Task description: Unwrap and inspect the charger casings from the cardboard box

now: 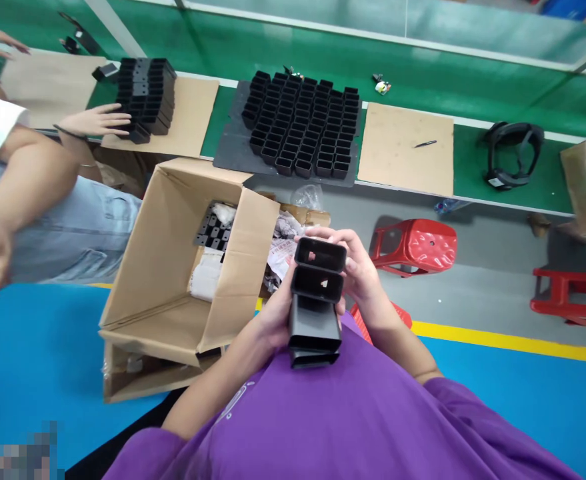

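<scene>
Close to my chest I hold several black rectangular hollow tubes [317, 320] gathered into one stack. Two show their open ends toward me, and the others lie below with their flat sides up. My left hand [276, 312] is wrapped around the left side of the stack. On the right side, my right hand [360, 267] grips it with the fingers over the far edge. To the left stands an open cardboard box [145, 247] with black parts [213, 230] and white packing [207, 275] inside.
On the bench, many similar black tubes [305, 123] stand in rows on a dark mat [230, 140]. A cardboard sheet [403, 150] carries a pen [426, 143]. Red stools [433, 243] stand at right. A co-worker's hand [93, 121] touches another tube stack [145, 93]; another person's arm reaches in lower left.
</scene>
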{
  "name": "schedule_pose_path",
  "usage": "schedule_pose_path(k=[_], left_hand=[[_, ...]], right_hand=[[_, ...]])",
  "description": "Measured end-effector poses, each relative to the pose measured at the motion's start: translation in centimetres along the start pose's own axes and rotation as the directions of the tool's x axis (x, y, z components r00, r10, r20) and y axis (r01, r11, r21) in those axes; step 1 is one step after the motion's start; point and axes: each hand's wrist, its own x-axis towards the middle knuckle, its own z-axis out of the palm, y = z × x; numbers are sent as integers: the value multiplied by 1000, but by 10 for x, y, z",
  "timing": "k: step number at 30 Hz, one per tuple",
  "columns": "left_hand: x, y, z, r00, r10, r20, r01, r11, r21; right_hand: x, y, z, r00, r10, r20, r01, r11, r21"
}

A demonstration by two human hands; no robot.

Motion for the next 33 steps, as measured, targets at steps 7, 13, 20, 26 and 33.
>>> schedule_pose_path(k=[7,13,20,26,33], left_hand=[[21,-10,20,997,-41,72,35,996,78],[30,-15,26,997,-71,-14,72,991,109],[33,-16,29,986,-120,-119,139,977,163],[33,-16,31,993,-106,-51,112,983,145],[30,-18,22,996,-86,18,83,988,133]], right_hand=[[-7,-1,-20,998,9,-56,0,987,162],[-11,0,-37,990,-13,-141,39,982,186],[-9,-3,-49,995,56,-77,-41,984,175],[-11,0,-55,996,79,-53,-71,988,139],[-15,13,-68,999,-23,40,18,994,105]])
